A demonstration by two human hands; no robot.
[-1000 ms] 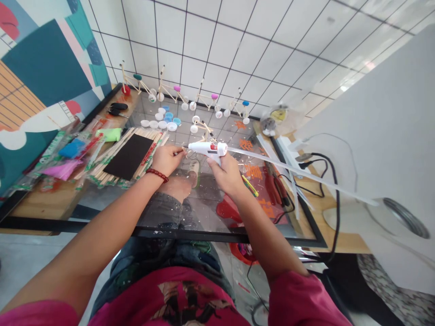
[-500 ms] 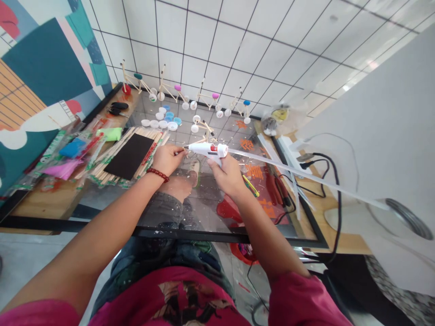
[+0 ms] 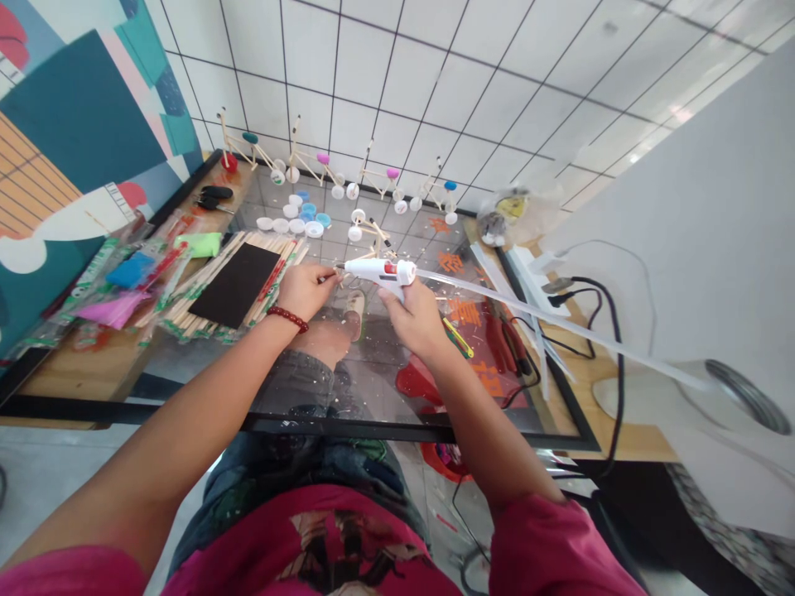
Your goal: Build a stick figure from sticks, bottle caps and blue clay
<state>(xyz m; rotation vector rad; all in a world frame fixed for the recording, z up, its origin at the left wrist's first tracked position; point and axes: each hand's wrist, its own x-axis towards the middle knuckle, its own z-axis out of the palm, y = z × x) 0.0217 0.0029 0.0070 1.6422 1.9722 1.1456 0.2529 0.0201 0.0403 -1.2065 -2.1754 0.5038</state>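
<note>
My right hand is wrapped around the handle of a white hot glue gun, whose nozzle points left. A long clear glue stick runs out of its back end to the right. Just at the nozzle tip, my left hand has thumb and fingers pinched together on something small and dark that I cannot make out. Beyond the gun stands a partly built stick model with white bottle-cap wheels. Left of it lies a cluster of white and blue bottle caps.
Several finished stick bikes line the table's back edge. On the left lie bundled wooden sticks, a black card and bagged coloured clay. Pliers, a yellow cutter and a power strip are on the right.
Both hands and the glue gun stay almost in place, nozzle still at the left fingertips. The whole view has shifted very slightly.
</note>
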